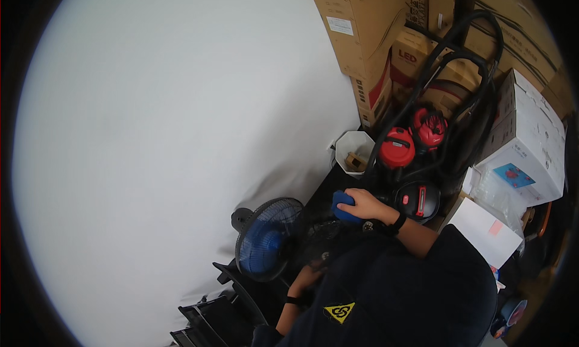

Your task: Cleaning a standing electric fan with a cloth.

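Note:
My right hand (364, 204) is closed around a blue cloth or sponge (345, 206), above a dark surface. Lower down and to the left, my left hand (310, 275) is close to a dark object by the front of my dark shirt. Its fingers are partly hidden and blurred, so its hold cannot be told. A round fan with blue blades and a black wire guard (267, 243) stands left of my hands, near the white wall. Black straps circle both wrists.
A white octagonal bin (342, 153) holds cardboard scraps. Beside it are red-topped vacuum cleaners (397, 148) with a black hose (409, 105). Cardboard boxes (368, 25) are stacked behind, a white carton (531, 139) stands at right, and black chair parts (226, 320) are at lower left.

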{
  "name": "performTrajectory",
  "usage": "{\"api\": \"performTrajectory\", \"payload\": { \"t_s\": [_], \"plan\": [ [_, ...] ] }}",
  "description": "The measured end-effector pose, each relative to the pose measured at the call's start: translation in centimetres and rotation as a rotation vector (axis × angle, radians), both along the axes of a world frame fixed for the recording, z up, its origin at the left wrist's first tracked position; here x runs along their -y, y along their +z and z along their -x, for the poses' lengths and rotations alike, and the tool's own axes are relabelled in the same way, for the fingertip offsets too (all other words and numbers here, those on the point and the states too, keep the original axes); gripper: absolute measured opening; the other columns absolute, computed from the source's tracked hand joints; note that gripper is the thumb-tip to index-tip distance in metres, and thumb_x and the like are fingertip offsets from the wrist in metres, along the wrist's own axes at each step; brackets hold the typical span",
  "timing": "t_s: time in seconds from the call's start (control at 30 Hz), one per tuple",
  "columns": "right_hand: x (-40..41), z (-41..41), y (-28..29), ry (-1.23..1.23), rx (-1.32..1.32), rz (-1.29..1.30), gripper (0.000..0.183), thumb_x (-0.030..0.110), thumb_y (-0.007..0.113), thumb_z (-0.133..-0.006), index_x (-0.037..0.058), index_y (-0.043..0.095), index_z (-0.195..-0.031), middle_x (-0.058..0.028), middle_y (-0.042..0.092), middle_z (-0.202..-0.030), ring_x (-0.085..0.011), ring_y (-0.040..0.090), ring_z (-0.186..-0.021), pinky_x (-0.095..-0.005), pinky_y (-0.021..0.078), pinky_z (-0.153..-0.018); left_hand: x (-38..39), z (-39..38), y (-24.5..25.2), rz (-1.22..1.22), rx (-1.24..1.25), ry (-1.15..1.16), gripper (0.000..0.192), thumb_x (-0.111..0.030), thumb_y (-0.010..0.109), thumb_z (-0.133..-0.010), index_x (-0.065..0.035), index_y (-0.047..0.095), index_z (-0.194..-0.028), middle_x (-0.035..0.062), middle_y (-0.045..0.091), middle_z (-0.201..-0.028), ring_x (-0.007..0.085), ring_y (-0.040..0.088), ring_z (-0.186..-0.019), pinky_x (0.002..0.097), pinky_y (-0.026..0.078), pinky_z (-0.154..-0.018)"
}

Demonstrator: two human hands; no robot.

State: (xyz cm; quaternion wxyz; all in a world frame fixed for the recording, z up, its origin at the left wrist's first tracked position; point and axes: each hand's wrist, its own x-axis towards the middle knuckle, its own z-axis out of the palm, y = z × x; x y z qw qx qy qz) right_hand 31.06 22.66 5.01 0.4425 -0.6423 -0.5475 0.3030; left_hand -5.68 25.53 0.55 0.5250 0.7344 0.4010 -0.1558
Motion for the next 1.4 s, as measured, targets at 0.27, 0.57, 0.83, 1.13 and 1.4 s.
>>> {"api": "performTrajectory", "payload": {
  "t_s": [0.27,0.57,0.83,1.13,1.4],
  "plan": [
    [0.0,0.1,-3.5,-0.025,-0.057,0.174,0.044,0.043,0.069,-0.088,-0.0008,0.065,-0.094,-0.0219,0.067,-0.093,-0.0399,0.066,-0.088,-0.0457,0.0525,-0.078,0.0,2.4,1.6,0.009,0.146,0.078,0.035,-0.015,0.068,-0.09,-0.0009,0.067,-0.122,0.0149,0.069,-0.121,0.023,0.066,-0.109,0.0329,0.05,-0.093],
    [-3.0,4.1,-6.5,0.032,0.02,0.228,0.044,0.042,0.069,-0.088,-0.0019,0.066,-0.093,-0.0234,0.066,-0.092,-0.04,0.065,-0.087,-0.0446,0.0519,-0.078,-2.0,10.6,-1.2,0.048,0.217,0.534,0.029,-0.013,0.065,-0.091,0.0024,0.071,-0.114,0.0122,0.073,-0.11,0.0185,0.067,-0.102,0.0307,0.05,-0.091],
    [-0.3,9.8,-6.7,-0.01,0.046,0.316,0.048,0.044,0.068,-0.088,-0.0027,0.067,-0.102,-0.0228,0.065,-0.101,-0.0395,0.065,-0.094,-0.0447,0.0525,-0.084,-0.5,12.7,-8.7,-0.177,0.298,0.651,0.033,-0.022,0.067,-0.096,0.0029,0.069,-0.118,0.0113,0.072,-0.108,0.0183,0.067,-0.1,0.0328,0.051,-0.09],
    [2.5,13.5,-9.6,-0.023,0.084,0.361,0.049,0.043,0.07,-0.087,-0.0036,0.068,-0.101,-0.0229,0.064,-0.099,-0.039,0.064,-0.095,-0.0442,0.0519,-0.084,1.8,11.6,-16.2,0.078,0.439,1.195,0.037,-0.01,0.066,-0.095,0.0039,0.056,-0.128,0.0115,0.068,-0.107,0.0176,0.065,-0.093,0.0287,0.053,-0.078],
    [-0.1,13.0,-14.9,0.065,0.062,0.315,0.042,0.036,0.073,-0.086,-0.0017,0.066,-0.101,-0.0195,0.064,-0.098,-0.0368,0.065,-0.092,-0.0425,0.0519,-0.083,2.3,10.6,-20.4,-0.12,0.463,1.253,0.032,-0.005,0.069,-0.092,0.0033,0.061,-0.121,0.0129,0.066,-0.114,0.0161,0.065,-0.093,0.0304,0.053,-0.08]
  ]
}}
